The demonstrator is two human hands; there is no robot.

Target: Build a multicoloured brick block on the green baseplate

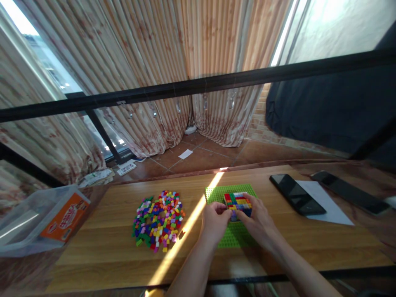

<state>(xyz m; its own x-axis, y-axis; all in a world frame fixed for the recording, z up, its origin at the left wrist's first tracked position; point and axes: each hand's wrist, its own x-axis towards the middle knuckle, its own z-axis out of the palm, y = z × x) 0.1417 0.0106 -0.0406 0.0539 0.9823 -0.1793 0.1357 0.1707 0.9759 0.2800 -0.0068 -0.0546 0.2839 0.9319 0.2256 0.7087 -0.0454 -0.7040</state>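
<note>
Bracketing bricks [236, 201], fingers [254, 203] at edges

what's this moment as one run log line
left hand: at left of brick build; right hand: at its right side; brick build: over green baseplate; loose bricks: left of baseplate

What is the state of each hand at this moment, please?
Left hand: fingers bent at the left side of the brick block; grip cannot be told.
Right hand: holding the brick block by its right side.
</note>
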